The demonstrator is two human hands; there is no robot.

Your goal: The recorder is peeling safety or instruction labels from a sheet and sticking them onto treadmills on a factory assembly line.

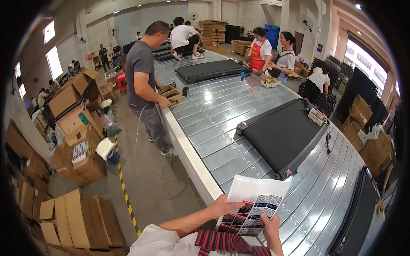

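Both my hands hold label sheets [265, 191] printed with rows of black, red and blue blocks, with blank white paper showing at the top. My left hand [226, 206] grips their left edge, its fingers pointing across the print. On the right side, my right hand [270, 226] pinches them with the thumb on the front; its other fingers are hidden behind. The sheets are held over the near edge of a metal-topped conveyor table. Just beyond them lies a black treadmill deck [284, 138], flat on the slats.
The slatted conveyor table [222, 128] stretches away ahead. Another treadmill deck [211, 69] lies farther along it, and a dark one [356, 213] at the right. A person in grey [143, 72] stands at the left edge. Cardboard boxes [81, 219] stand on the left floor.
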